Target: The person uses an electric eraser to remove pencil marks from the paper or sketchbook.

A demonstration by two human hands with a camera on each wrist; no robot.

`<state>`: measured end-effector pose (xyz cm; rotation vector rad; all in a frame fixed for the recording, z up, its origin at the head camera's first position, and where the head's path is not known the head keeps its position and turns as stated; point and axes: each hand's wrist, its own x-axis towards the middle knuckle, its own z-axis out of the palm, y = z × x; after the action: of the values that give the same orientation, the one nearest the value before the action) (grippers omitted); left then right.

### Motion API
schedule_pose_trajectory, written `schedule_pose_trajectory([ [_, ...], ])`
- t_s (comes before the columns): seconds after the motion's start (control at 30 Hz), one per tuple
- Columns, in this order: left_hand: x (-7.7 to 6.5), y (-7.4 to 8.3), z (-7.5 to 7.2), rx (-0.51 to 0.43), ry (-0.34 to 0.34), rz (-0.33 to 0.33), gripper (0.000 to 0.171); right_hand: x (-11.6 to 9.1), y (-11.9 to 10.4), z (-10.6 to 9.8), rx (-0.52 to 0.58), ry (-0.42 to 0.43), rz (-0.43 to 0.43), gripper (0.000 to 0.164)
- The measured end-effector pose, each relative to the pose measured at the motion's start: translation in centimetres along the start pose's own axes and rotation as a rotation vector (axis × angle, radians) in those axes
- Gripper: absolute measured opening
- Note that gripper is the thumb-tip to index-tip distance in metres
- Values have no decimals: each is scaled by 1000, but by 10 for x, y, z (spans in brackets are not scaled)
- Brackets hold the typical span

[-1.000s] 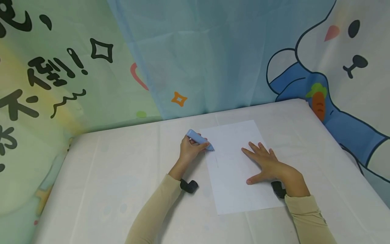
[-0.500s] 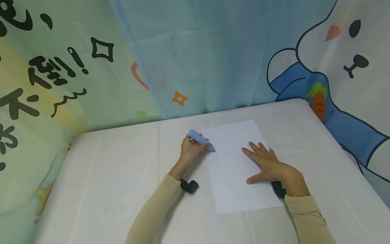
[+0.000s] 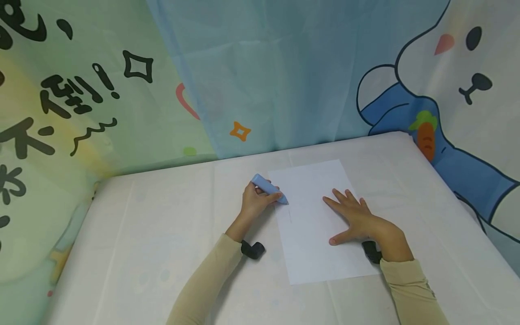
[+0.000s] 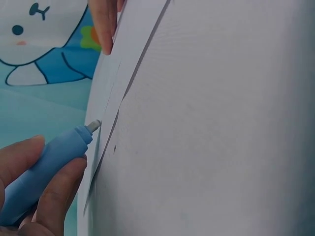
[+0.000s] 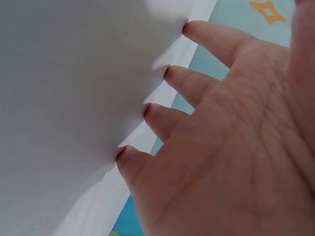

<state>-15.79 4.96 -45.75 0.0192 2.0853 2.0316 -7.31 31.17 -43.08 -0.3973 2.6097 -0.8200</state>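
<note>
My left hand [image 3: 255, 201] pinches a light blue electric eraser [image 3: 266, 184], thick and pen-shaped, between thumb and fingers. Its pale, stubby tip [image 4: 93, 126] points down at the left part of a white sheet of paper [image 3: 313, 257], right at the upper end of a thin pencil line [image 3: 290, 215]. In the left wrist view, the line runs on along the sheet from the tip. My right hand [image 3: 354, 219] lies spread on the right half of the sheet and holds nothing. Its fingertips [image 5: 124, 153] press on the paper in the right wrist view.
A white cloth covers the table [image 3: 162, 243], with faint creases and spots. Behind it hangs a printed curtain [image 3: 292, 81] with a cartoon animal and writing. Both wrists wear black camera mounts [image 3: 253, 250].
My left hand has moved the electric eraser slightly down and to the right, closer to the pencil line. The right hand stays in place on the paper.
</note>
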Motion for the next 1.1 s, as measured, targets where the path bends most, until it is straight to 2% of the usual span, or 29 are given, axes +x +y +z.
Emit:
schedule_pose_trajectory([
  [1.1, -9, -1, -2, -4, -34, -15, 48, 1, 2, 1, -4, 1, -4, 111],
])
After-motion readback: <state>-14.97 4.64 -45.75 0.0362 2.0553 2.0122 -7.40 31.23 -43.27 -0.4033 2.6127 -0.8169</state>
